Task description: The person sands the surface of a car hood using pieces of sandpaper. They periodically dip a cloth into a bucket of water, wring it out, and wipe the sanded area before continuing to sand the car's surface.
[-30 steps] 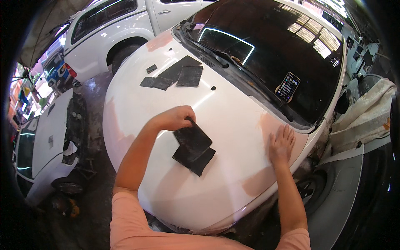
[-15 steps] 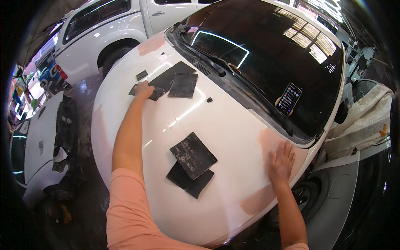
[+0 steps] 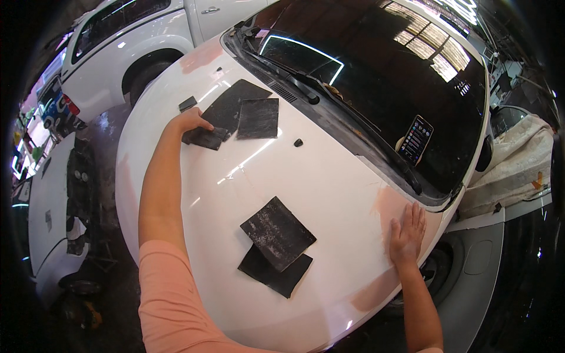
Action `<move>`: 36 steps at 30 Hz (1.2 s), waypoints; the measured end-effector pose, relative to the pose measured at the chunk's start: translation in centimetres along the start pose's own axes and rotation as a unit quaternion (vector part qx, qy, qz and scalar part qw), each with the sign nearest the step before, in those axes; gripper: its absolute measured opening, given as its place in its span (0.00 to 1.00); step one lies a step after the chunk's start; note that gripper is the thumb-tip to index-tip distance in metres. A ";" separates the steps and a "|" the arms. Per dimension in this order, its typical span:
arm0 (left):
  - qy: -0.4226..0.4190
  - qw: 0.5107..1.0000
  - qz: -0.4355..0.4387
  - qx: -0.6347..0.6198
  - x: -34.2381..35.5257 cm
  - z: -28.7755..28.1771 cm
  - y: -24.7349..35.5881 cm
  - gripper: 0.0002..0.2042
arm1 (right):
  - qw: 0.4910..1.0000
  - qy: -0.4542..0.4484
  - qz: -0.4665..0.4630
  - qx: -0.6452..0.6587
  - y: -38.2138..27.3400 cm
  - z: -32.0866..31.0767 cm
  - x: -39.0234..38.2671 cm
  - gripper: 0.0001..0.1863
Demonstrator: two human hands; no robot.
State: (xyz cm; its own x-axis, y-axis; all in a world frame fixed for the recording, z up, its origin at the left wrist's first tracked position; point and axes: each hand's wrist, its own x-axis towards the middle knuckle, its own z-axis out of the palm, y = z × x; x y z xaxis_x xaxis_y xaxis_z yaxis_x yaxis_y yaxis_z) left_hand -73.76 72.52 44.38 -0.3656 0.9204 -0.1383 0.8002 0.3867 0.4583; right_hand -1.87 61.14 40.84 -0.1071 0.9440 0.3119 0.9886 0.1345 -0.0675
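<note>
Strip lights (image 3: 462,8) glare overhead; streaked reflections on hood (image 3: 341,206) and windshield (image 3: 371,76). Floor (image 3: 108,132) dim. Fisheye rim bends edges; corners black.

White pickup (image 3: 126,46) and pale cloth (image 3: 507,157)

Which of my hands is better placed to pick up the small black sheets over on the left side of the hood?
Probably your left hand: it is at the small black sheets. Your right hand rests open at the pinkish patch, on the other side of the hood.
</note>
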 end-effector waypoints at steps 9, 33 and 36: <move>-0.020 0.919 -0.013 -0.393 -6.2 -0.1 4.7 0.28 | 1.000 0.019 -0.006 0.006 0.2 0.3 -0.3 0.34; 0.118 0.986 0.091 -0.080 -35.5 15.8 15.6 0.35 | 1.000 0.004 0.011 0.011 0.4 0.3 -0.2 0.35; 0.232 0.962 0.141 -0.023 -29.6 15.9 12.2 0.30 | 1.000 -0.001 0.018 0.008 0.3 0.0 -0.1 0.35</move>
State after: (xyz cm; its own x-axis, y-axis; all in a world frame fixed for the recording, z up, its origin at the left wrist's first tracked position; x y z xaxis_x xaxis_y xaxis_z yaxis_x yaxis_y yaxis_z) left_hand -45.63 50.91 40.14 -0.3181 0.8595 0.4001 0.8812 0.1125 0.4591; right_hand -1.53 61.13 40.81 -0.0719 0.9490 0.3071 0.9901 0.1052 -0.0931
